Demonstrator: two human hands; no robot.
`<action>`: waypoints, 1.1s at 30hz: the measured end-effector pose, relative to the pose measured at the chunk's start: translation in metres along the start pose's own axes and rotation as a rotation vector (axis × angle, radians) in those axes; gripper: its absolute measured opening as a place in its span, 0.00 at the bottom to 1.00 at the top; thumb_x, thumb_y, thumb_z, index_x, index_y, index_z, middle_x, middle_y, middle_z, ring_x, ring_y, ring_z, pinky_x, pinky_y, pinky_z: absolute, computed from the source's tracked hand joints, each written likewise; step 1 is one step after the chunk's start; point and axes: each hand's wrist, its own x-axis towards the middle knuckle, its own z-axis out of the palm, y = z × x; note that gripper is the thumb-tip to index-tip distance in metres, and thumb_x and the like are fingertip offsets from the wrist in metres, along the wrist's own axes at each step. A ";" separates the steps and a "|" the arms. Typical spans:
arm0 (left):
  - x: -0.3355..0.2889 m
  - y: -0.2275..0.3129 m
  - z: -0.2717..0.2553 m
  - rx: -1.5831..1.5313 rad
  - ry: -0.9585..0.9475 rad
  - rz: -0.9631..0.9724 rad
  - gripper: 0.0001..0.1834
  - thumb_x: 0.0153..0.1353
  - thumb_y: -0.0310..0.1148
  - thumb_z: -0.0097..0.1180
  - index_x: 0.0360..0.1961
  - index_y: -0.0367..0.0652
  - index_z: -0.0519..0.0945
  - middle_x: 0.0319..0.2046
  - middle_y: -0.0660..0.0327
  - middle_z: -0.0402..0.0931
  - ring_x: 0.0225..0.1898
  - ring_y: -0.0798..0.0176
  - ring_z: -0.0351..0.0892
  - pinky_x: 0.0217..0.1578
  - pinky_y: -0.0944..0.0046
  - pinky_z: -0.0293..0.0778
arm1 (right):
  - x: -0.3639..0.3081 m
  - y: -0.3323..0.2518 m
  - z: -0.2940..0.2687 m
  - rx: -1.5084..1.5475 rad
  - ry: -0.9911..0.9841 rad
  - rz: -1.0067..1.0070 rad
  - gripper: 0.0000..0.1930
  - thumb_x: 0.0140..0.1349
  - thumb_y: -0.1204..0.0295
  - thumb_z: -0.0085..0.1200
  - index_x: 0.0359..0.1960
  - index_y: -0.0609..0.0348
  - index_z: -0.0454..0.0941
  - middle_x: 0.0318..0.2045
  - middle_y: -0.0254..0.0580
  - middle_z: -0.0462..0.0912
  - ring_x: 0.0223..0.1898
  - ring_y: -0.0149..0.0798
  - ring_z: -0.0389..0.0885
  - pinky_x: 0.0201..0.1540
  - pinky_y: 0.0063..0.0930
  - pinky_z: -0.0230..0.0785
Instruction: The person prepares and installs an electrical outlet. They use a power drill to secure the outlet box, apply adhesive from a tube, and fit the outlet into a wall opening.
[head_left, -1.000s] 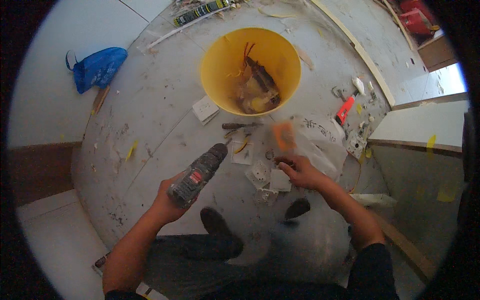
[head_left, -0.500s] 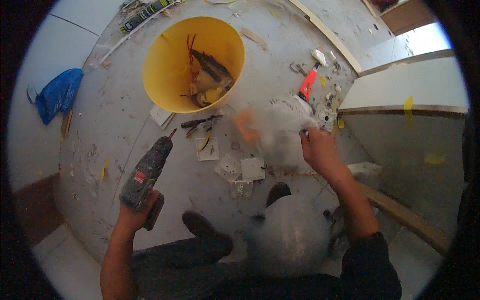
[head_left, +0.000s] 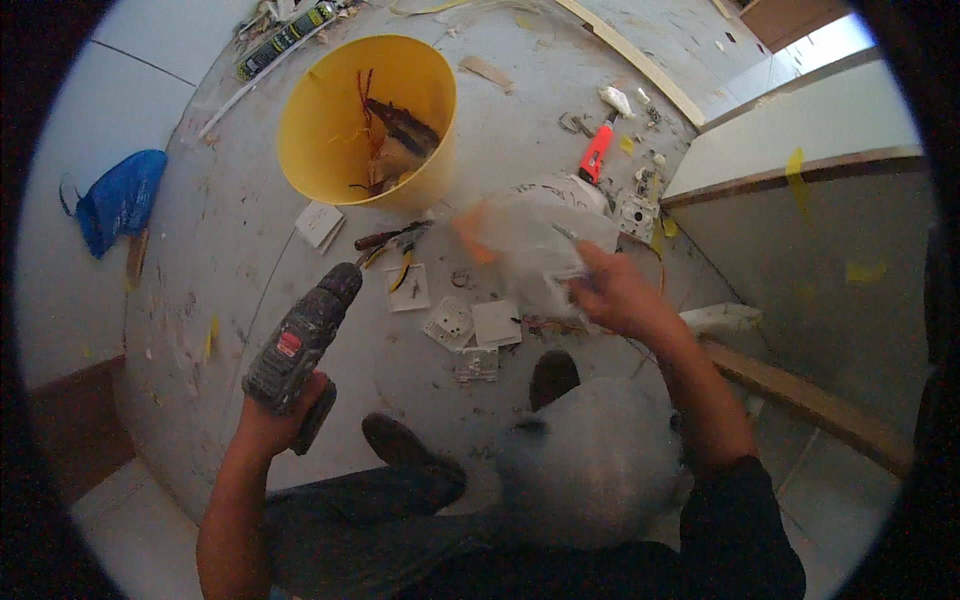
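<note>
My left hand (head_left: 272,418) is wrapped round the grip of a worn, dark cordless drill (head_left: 300,335), its nose aimed up and away to the right. My right hand (head_left: 622,290) is closed on a slim metal piece (head_left: 566,233) that sticks out past the fingers; its exact kind is unclear. Below and beyond that hand lies a crumpled see-through plastic bag (head_left: 530,245) with an orange patch. Whether the fingers touch the bag cannot be made out. Pliers with yellow-black handles (head_left: 400,262) and several white socket plates (head_left: 450,322) lie between the two hands.
A tilted yellow bucket (head_left: 315,130) holds tools and scraps. Beyond my right hand lie a red-handled tool (head_left: 597,152) and a white socket (head_left: 636,215). At left is a blue bag (head_left: 120,205). A panel (head_left: 800,240) and wooden strip (head_left: 800,400) border the right side.
My right hand has shifted down and left, and the slim metal piece now shows clearly in it. The drill has dipped slightly, still in my left hand. The whole view has shifted a little.
</note>
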 end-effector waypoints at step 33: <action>-0.002 0.035 0.012 0.091 -0.083 -0.092 0.23 0.67 0.36 0.66 0.60 0.41 0.77 0.46 0.64 0.79 0.46 0.67 0.76 0.49 0.60 0.76 | 0.026 0.018 0.144 0.735 -0.588 -0.195 0.28 0.75 0.60 0.49 0.72 0.58 0.65 0.66 0.51 0.75 0.67 0.43 0.71 0.69 0.38 0.63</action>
